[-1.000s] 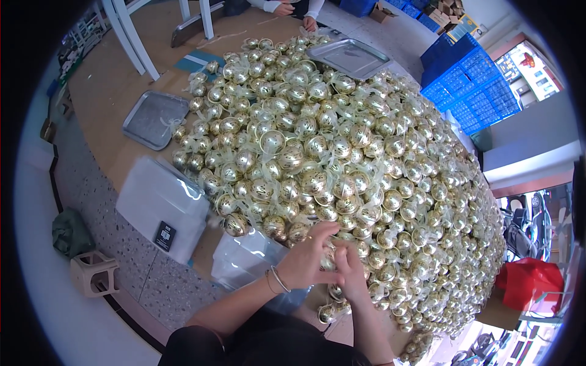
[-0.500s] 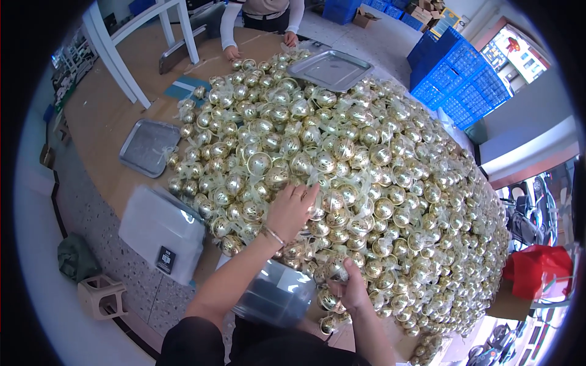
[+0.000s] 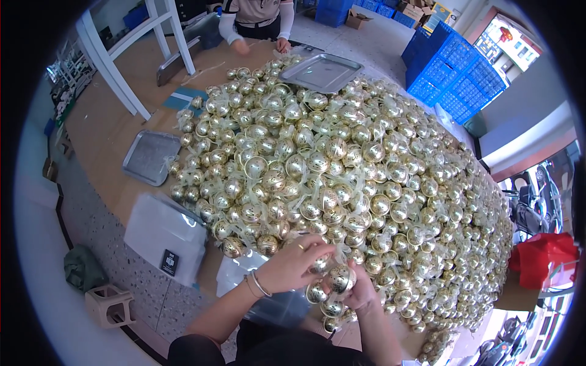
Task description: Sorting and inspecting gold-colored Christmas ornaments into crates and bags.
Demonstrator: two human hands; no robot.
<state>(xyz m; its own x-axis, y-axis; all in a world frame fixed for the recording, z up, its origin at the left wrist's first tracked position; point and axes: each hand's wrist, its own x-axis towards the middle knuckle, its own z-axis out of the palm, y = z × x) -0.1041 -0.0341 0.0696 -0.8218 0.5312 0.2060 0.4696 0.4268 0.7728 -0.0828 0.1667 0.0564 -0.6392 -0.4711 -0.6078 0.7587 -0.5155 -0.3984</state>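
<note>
A huge heap of shiny gold ball ornaments (image 3: pixel 342 177) with pale ribbons covers the brown table (image 3: pixel 110 128). At its near edge my left hand (image 3: pixel 293 265), a bangle on the wrist, is closed around gold balls. My right hand (image 3: pixel 357 293) is beside it and grips a cluster of gold balls (image 3: pixel 332 285) from below. Both hands touch at the cluster.
A clear plastic bag (image 3: pixel 268 299) lies under my left forearm. A white bag stack (image 3: pixel 165 235) sits to the left, near a metal tray (image 3: pixel 149 157). Another metal tray (image 3: pixel 320 72) lies at the far side, where another person (image 3: pixel 256 24) works. Blue crates (image 3: pixel 455 76) stand far right.
My left hand came back from reaching into the heap and joined my right hand at the near edge. Both now hold a cluster of balls.
</note>
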